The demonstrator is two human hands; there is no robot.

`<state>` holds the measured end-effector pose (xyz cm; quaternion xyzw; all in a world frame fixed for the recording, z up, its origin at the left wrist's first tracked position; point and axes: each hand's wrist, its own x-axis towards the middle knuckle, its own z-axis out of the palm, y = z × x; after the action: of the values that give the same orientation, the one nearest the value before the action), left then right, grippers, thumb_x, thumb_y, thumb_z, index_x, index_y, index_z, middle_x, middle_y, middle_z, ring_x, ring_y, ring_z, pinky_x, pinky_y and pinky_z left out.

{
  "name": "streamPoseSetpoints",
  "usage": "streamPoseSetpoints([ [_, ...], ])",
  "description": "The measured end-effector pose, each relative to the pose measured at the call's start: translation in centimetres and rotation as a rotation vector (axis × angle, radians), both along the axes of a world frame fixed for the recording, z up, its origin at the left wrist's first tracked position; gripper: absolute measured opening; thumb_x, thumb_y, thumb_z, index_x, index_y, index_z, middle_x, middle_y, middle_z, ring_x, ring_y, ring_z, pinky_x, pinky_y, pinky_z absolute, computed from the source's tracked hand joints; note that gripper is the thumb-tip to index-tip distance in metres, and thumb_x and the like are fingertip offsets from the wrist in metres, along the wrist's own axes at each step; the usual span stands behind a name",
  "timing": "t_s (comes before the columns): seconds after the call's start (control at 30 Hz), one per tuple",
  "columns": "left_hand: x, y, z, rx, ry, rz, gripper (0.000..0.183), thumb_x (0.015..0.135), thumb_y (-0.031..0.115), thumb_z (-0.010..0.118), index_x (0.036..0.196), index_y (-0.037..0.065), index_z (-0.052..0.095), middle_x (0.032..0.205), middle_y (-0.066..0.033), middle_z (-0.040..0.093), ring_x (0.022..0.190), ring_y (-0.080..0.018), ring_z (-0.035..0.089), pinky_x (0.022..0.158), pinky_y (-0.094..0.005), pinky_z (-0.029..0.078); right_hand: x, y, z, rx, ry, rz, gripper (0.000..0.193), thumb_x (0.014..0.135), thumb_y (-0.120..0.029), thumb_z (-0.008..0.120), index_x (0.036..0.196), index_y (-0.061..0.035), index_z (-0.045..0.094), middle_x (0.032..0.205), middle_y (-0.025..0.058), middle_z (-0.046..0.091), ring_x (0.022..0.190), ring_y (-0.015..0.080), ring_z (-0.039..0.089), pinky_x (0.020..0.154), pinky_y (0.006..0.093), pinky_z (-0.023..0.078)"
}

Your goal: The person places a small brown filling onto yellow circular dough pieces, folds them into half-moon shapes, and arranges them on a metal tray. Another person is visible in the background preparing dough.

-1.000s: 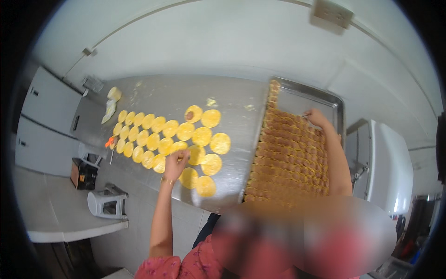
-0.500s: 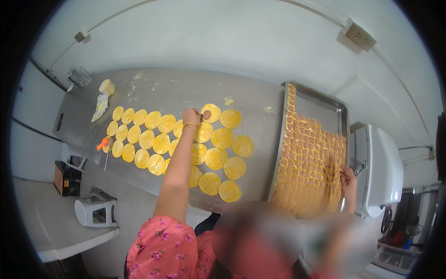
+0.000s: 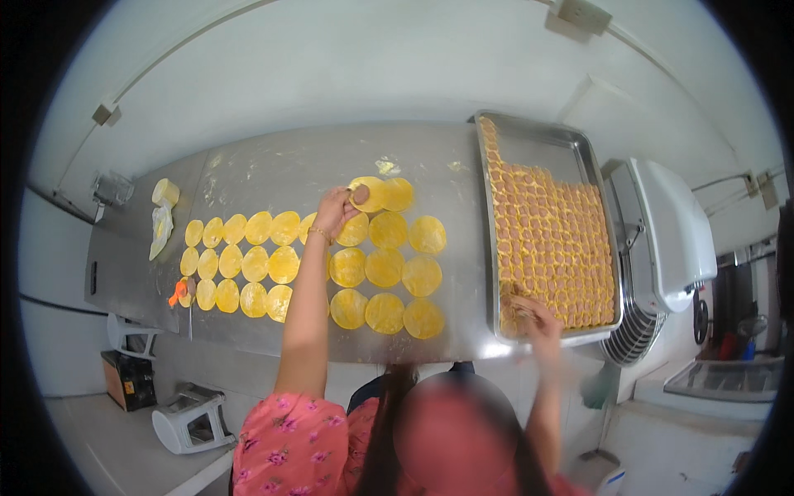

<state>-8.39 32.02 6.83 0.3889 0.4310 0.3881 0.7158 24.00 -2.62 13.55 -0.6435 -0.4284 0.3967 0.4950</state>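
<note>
On the metal table, thin yellow dough rounds point(image 3: 348, 266) lie in rows. My left hand point(image 3: 335, 211) is at the far row, its fingertips closed on the edge of one yellow dough round point(image 3: 374, 193), which overlaps its right neighbour. A small brown disc point(image 3: 361, 194) lies on that round, right by the fingertips. To the right, a metal tray point(image 3: 495, 223) is mostly covered with brown discs point(image 3: 554, 240) edged in yellow. My right hand point(image 3: 536, 316) reaches down into its near left corner, fingers drawn together among the pieces; what they pinch is hidden.
At the table's left end are an orange object point(image 3: 177, 293), a pale yellow tub point(image 3: 165, 193), a crumpled wrapper point(image 3: 161, 231) and a clear glass container point(image 3: 113, 189). A white machine point(image 3: 662, 236) stands beyond the tray. White stools point(image 3: 192, 420) are below the table.
My right hand has moved from the tray's right side to its near left corner. The far dough round under my left hand has shifted right, onto its neighbour. The view has turned slightly.
</note>
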Motion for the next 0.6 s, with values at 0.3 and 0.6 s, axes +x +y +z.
streamPoseSetpoints([
  [0.3, 6.6, -18.7, 3.9, -0.167, 0.029, -0.748, 0.023, 0.094, 0.013, 0.043, 0.115, 0.003, 0.048, 0.102, -0.0059, 0.059, 0.092, -0.0130, 0.062, 0.078, -0.0289, 0.054, -10.9, 2.0, -5.5, 0.005, 1.171, -0.295, 0.024, 0.093, -0.013, 0.051, 0.111, 0.0022, 0.056, 0.100, 0.0078, 0.064, 0.088, 0.0155, 0.063, 0.074, 0.0248, 0.050],
  [0.6, 11.2, -24.2, -1.5, 0.509, 0.805, -0.787, 0.023, 0.092, 0.013, 0.044, 0.106, -0.001, 0.056, 0.081, -0.0104, 0.062, 0.072, -0.0130, 0.063, 0.067, -0.0267, 0.053, -10.4, -2.2, -11.4, -0.162, 0.292, -0.533, 0.016, 0.084, -0.008, 0.058, 0.090, 0.0028, 0.068, 0.068, -0.0006, 0.061, 0.058, 0.0045, 0.051, 0.052, 0.0206, 0.039],
])
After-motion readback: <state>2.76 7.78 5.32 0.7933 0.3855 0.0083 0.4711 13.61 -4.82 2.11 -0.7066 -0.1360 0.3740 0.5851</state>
